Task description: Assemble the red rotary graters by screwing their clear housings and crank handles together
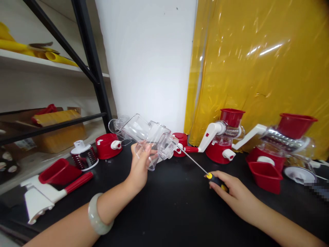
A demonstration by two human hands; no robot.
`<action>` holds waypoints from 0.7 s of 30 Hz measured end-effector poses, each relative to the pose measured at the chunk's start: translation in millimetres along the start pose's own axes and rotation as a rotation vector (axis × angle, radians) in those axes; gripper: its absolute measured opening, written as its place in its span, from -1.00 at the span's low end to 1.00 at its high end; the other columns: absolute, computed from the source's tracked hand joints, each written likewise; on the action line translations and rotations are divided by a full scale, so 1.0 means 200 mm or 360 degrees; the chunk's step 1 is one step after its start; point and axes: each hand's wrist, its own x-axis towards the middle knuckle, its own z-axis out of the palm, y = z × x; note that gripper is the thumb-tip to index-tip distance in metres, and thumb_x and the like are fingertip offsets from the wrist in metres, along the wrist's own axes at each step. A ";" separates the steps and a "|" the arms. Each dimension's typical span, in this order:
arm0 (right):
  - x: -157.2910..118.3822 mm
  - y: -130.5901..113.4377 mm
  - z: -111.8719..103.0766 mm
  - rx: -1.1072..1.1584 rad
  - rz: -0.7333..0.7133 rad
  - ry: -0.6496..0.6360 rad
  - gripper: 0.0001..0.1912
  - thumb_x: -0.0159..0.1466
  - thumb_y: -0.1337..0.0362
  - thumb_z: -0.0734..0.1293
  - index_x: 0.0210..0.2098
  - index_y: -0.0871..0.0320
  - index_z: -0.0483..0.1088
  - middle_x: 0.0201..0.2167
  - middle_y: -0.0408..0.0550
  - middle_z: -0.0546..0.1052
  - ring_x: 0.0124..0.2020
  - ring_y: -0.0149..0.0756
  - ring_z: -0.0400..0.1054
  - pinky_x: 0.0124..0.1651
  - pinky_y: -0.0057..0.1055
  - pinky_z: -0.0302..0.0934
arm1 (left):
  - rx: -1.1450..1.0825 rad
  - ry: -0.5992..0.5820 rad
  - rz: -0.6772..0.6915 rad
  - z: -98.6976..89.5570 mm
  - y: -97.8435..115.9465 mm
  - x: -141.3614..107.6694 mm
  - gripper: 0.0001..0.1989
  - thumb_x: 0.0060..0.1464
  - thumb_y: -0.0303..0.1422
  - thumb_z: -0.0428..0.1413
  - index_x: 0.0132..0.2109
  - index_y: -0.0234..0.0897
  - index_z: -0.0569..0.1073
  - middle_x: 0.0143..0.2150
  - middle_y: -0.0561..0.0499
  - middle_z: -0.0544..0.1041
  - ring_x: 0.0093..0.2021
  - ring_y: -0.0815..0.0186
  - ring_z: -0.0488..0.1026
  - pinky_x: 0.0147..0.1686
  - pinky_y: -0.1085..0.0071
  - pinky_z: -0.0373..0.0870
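My left hand is closed around the lower part of a clear plastic grater body, holding it tilted above the black table. In my right hand is a screwdriver with a black-and-yellow handle, gripped with thumb and fingers. Its long metal shaft points up and left, and the tip reaches the round end of the clear body; whether it touches a screw there cannot be made out. Behind the body stand a red base with a white knob and a second red base, partly hidden.
At left lie a drum grater, a red hopper and a white crank part with a red handle. Two assembled rotary graters stand at right, a red hopper before one. A black-framed shelf rises at left.
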 end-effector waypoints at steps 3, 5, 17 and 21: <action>0.01 0.01 0.02 -0.0009 0.0007 0.0133 -0.73 0.40 0.05 0.24 -0.18 0.09 0.44 -0.26 -0.06 0.58 -0.27 -0.23 0.47 -0.19 -0.37 0.38 | 0.0007 -0.0003 0.0005 0.00 0.00 -0.01 -0.34 -0.23 -0.01 0.43 -0.08 -0.18 0.32 -0.14 0.06 0.47 -0.30 0.36 0.49 -0.29 0.38 0.49; 0.01 0.02 0.03 -0.0004 0.0018 0.0201 -0.74 0.37 0.03 0.27 -0.20 0.09 0.44 -0.26 -0.04 0.58 -0.25 -0.21 0.49 -0.15 -0.34 0.40 | 0.0009 -0.0009 0.0016 0.00 0.00 -0.01 -0.35 -0.22 -0.02 0.43 -0.09 -0.18 0.31 -0.14 0.05 0.48 -0.29 0.35 0.49 -0.29 0.36 0.49; 0.02 0.02 -0.05 0.0193 -0.0005 -0.0041 -0.64 0.46 0.00 0.16 -0.10 0.07 0.47 -0.11 0.00 0.58 -0.08 -0.16 0.51 0.04 -0.28 0.41 | 0.0054 0.0003 0.0017 0.01 0.01 0.01 -0.33 -0.23 0.00 0.42 -0.08 -0.17 0.31 -0.13 0.06 0.45 -0.29 0.35 0.49 -0.28 0.35 0.50; 0.02 0.03 0.00 0.0273 0.0076 0.0116 -0.72 0.35 0.01 0.31 -0.16 0.09 0.42 -0.19 -0.01 0.58 -0.15 -0.17 0.51 -0.02 -0.28 0.44 | 0.0057 0.0003 0.0015 0.00 0.01 0.00 -0.32 -0.24 0.00 0.43 -0.08 -0.17 0.30 -0.13 0.06 0.45 -0.29 0.35 0.48 -0.28 0.35 0.50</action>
